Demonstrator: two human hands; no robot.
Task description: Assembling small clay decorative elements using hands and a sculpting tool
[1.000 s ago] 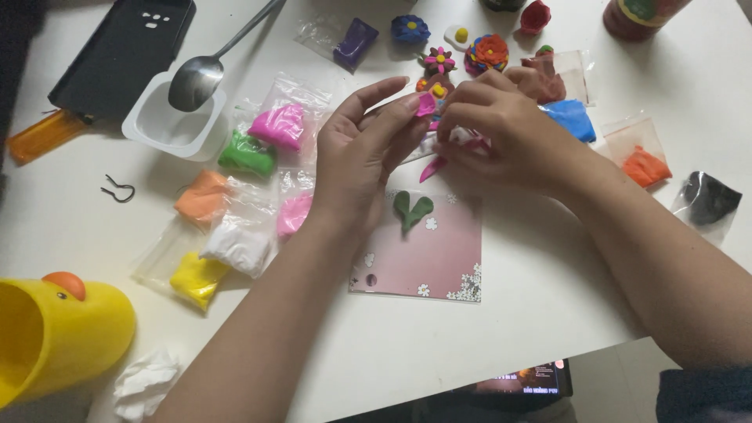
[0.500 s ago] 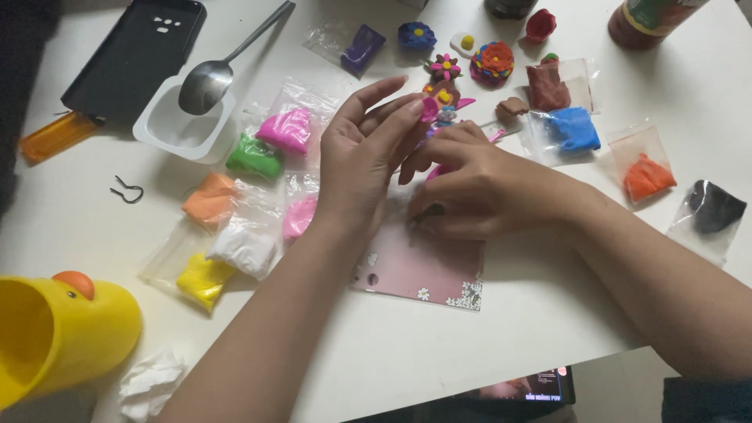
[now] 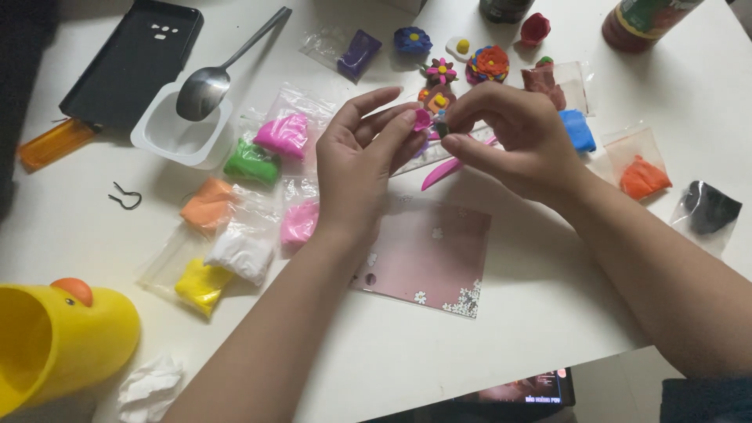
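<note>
My left hand [image 3: 364,157] is raised over the white table [image 3: 548,313] and pinches a small pink clay piece [image 3: 423,119] at its fingertips. Facing it, my right hand [image 3: 521,137] pinches a tiny dark green clay piece [image 3: 441,130] against the pink one. Just under the right hand lies a pink plastic modelling tool [image 3: 440,172]. Below both hands a pink card with white flowers [image 3: 431,254] lies flat, with nothing on it.
Bags of clay lie around: green [image 3: 251,162], pink [image 3: 283,135], orange [image 3: 207,205], white [image 3: 239,254], yellow [image 3: 200,283], blue [image 3: 578,129], black [image 3: 709,207]. Finished clay flowers [image 3: 489,63] sit at the back. A spoon [image 3: 207,86] rests in a white cup [image 3: 168,137]. A yellow duck cup [image 3: 55,337] stands front left.
My right hand dipped to the pink card, picked up the green leaf piece that lay there, and lifted it to the pink piece in my left hand. The card is now bare.
</note>
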